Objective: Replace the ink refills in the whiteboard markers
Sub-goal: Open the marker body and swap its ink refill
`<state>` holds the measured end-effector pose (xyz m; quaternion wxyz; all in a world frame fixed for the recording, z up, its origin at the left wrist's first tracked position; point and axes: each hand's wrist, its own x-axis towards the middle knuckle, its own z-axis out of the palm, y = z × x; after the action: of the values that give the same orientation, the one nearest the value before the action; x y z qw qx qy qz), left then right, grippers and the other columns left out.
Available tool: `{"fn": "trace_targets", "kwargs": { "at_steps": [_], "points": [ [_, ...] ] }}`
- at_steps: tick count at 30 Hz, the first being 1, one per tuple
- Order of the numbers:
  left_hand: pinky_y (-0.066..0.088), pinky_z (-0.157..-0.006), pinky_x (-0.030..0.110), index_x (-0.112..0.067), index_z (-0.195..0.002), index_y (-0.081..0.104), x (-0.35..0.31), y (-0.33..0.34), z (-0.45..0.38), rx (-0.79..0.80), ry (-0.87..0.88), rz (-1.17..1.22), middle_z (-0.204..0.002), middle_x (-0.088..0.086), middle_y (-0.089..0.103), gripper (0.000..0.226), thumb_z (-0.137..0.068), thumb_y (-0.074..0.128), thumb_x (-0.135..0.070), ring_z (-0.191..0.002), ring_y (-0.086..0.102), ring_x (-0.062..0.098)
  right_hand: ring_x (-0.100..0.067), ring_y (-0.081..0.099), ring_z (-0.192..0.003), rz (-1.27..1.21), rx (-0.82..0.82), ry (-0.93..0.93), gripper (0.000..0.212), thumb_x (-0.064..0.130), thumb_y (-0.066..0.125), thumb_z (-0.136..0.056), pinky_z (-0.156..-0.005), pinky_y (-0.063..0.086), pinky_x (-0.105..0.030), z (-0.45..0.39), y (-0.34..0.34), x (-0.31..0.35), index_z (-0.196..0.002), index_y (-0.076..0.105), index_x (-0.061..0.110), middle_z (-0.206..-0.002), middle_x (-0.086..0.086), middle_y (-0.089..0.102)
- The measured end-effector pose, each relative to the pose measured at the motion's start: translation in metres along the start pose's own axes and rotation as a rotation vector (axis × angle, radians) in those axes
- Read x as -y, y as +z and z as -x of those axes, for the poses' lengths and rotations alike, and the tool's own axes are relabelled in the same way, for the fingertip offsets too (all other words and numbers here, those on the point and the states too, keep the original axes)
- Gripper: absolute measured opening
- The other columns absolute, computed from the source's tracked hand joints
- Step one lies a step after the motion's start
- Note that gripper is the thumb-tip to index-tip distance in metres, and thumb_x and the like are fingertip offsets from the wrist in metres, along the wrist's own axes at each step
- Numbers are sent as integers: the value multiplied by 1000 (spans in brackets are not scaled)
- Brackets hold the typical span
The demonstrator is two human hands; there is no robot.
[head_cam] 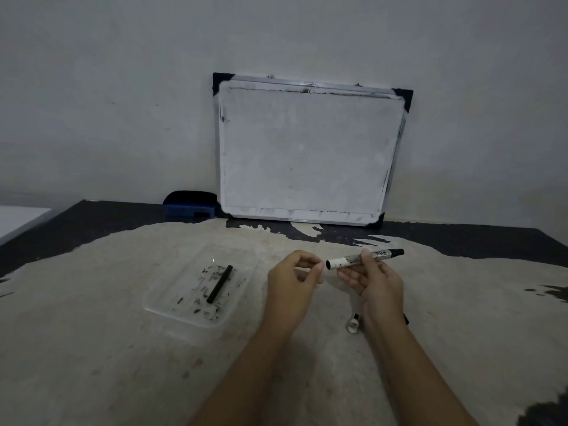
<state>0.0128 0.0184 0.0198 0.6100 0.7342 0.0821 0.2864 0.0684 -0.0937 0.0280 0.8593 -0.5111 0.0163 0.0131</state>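
My right hand [373, 281] holds a whiteboard marker [353, 260] level above the table, with its black tip pointing right and its open rear end pointing left. Just left of that open end is my left hand [292, 279], fingers curled and pinched together; nothing shows between them. A black ink refill stick [219, 284] lies at a slant in a clear plastic tray [172, 305] stained with ink, left of both hands. A small silvery end cap [353, 323] lies on the table beside my right wrist.
A small whiteboard [307, 152] leans on the wall at the back of the table. A blue eraser [190, 206] sits at its left foot. The tabletop [107, 348] is worn pale, with dark edges at the back and right.
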Motion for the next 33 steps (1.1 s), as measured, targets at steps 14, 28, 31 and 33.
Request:
{"fn": "trace_targets", "kwargs": {
  "at_steps": [14, 28, 31, 33],
  "points": [
    [53, -68, 22, -25, -78, 66, 5, 0, -4, 0, -37, 58, -78, -5, 69, 14, -81, 67, -11, -73, 63, 10, -17, 69, -50, 11, 35, 21, 20, 16, 55, -92, -46, 55, -21, 2, 2, -1, -87, 58, -4, -54, -8, 70],
    [40, -69, 6, -31, -76, 59, -1, 1, -2, -37, 113, -15, -95, -6, 50, 21, -83, 64, -12, -79, 48, -2, -16, 69, -51, -62, 122, 80, 19, 15, 52, -93, -48, 56, -22, 2, 6, 1, -82, 58, 0, -54, -8, 69],
    [39, -71, 5, -30, -77, 58, -1, 1, -1, -25, 122, -23, -94, -7, 49, 21, -83, 62, -11, -81, 48, -4, -16, 69, -52, -62, 131, 73, 20, 16, 53, -93, -49, 57, -23, 3, 5, 1, -83, 59, 0, -56, -9, 69],
    [38, -71, 4, -30, -77, 58, -1, 0, -1, -19, 119, -25, -94, -8, 49, 21, -83, 62, -11, -82, 48, -5, -16, 69, -52, -64, 135, 72, 20, 16, 53, -92, -49, 57, -23, 3, 5, 1, -83, 60, -1, -57, -10, 69]
  ]
}}
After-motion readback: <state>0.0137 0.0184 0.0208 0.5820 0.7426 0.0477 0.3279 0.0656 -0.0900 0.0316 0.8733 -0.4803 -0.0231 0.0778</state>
